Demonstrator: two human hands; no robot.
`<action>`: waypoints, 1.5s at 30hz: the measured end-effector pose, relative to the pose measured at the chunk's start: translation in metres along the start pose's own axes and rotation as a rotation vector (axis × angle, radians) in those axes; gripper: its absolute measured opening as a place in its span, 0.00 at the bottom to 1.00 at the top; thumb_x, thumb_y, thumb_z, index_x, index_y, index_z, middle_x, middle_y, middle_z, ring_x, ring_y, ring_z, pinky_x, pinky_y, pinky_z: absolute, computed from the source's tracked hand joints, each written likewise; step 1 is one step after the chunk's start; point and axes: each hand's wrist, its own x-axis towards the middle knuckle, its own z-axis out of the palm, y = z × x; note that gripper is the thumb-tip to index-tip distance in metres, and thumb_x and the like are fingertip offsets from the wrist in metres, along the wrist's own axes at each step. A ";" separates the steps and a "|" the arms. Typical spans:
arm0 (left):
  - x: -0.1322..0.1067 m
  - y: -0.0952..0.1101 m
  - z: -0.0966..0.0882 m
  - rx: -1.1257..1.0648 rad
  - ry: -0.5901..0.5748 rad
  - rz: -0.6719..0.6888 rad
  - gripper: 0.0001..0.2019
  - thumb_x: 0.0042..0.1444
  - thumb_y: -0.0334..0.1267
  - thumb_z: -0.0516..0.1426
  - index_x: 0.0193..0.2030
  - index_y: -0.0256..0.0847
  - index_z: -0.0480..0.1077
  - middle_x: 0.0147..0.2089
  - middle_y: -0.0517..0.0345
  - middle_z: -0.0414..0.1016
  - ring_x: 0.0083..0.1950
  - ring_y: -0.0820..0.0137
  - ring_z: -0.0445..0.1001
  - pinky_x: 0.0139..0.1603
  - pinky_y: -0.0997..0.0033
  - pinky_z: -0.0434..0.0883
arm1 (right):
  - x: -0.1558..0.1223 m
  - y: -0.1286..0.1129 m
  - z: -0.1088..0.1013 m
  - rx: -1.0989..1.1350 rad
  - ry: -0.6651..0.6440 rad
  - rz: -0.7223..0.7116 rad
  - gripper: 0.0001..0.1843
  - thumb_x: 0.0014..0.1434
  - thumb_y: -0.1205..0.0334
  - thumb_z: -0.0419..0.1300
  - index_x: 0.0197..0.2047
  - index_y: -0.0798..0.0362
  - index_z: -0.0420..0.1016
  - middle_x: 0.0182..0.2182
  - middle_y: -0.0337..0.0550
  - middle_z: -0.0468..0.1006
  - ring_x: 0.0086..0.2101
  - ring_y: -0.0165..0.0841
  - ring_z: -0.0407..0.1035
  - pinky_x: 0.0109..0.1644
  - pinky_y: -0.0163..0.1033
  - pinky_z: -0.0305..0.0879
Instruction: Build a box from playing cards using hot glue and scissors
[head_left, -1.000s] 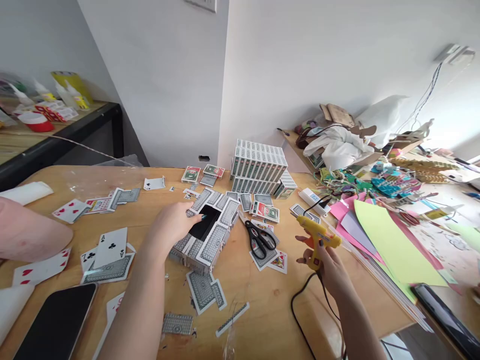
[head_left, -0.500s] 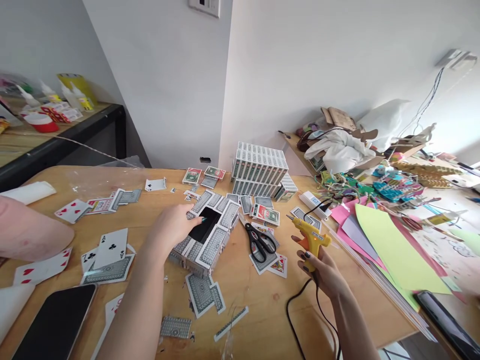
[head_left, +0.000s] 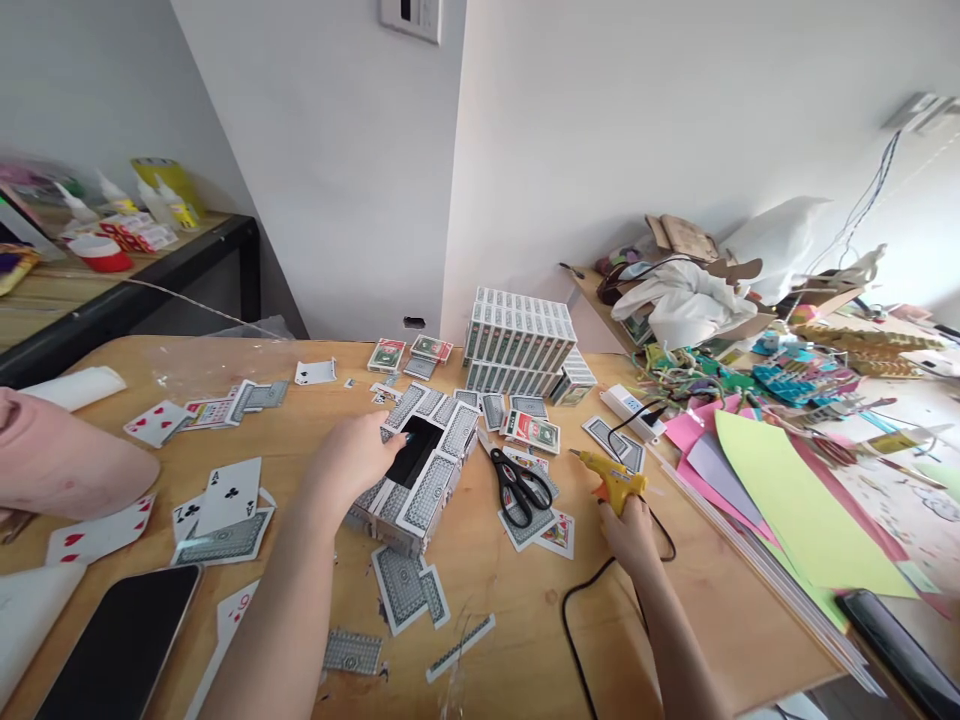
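Gry. patt. box (head_left: 429, 497), yel. glue gun (head_left: 616, 482)

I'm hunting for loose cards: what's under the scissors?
Playing cards lie under the black scissors: patterned backs, plus a face-up card partly showing. Whatever the scissors directly cover cannot be seen.

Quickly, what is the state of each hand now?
Left hand: on grey-patterned card-covered box; grip cannot be told.
Right hand: closed around yellow plastic glue gun.
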 end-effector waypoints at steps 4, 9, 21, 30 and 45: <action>-0.004 0.006 0.003 0.054 0.049 -0.043 0.19 0.55 0.44 0.46 0.47 0.36 0.69 0.42 0.43 0.76 0.43 0.55 0.73 0.36 0.65 0.65 | -0.008 -0.004 0.003 -0.280 0.099 0.060 0.26 0.51 0.46 0.49 0.44 0.59 0.66 0.41 0.64 0.67 0.46 0.57 0.61 0.41 0.57 0.58; -0.017 0.013 0.004 0.137 0.083 -0.135 0.21 0.57 0.45 0.45 0.45 0.30 0.68 0.37 0.37 0.76 0.40 0.55 0.75 0.32 0.65 0.65 | -0.018 -0.030 0.000 -0.126 0.148 -0.146 0.19 0.53 0.52 0.51 0.44 0.55 0.64 0.33 0.51 0.69 0.38 0.44 0.65 0.41 0.48 0.62; -0.057 -0.012 -0.021 0.167 0.138 -0.175 0.23 0.59 0.47 0.40 0.49 0.38 0.68 0.39 0.44 0.76 0.38 0.56 0.74 0.32 0.64 0.65 | -0.036 -0.102 0.037 -0.401 -0.336 -0.471 0.15 0.52 0.62 0.53 0.41 0.58 0.72 0.41 0.55 0.73 0.44 0.42 0.67 0.44 0.40 0.61; -0.023 0.002 -0.006 0.040 0.265 0.342 0.16 0.54 0.38 0.51 0.50 0.42 0.68 0.55 0.53 0.69 0.54 0.63 0.67 0.53 0.64 0.64 | -0.038 -0.110 0.019 -0.109 -0.373 -0.167 0.11 0.45 0.54 0.58 0.23 0.54 0.74 0.22 0.43 0.76 0.26 0.36 0.70 0.26 0.34 0.57; 0.003 0.004 0.019 0.189 0.410 0.337 0.16 0.58 0.34 0.45 0.36 0.41 0.74 0.43 0.52 0.76 0.45 0.65 0.73 0.43 0.67 0.66 | -0.075 -0.102 -0.004 1.048 -0.593 0.188 0.21 0.45 0.45 0.63 0.25 0.57 0.74 0.19 0.42 0.70 0.17 0.25 0.56 0.18 0.32 0.51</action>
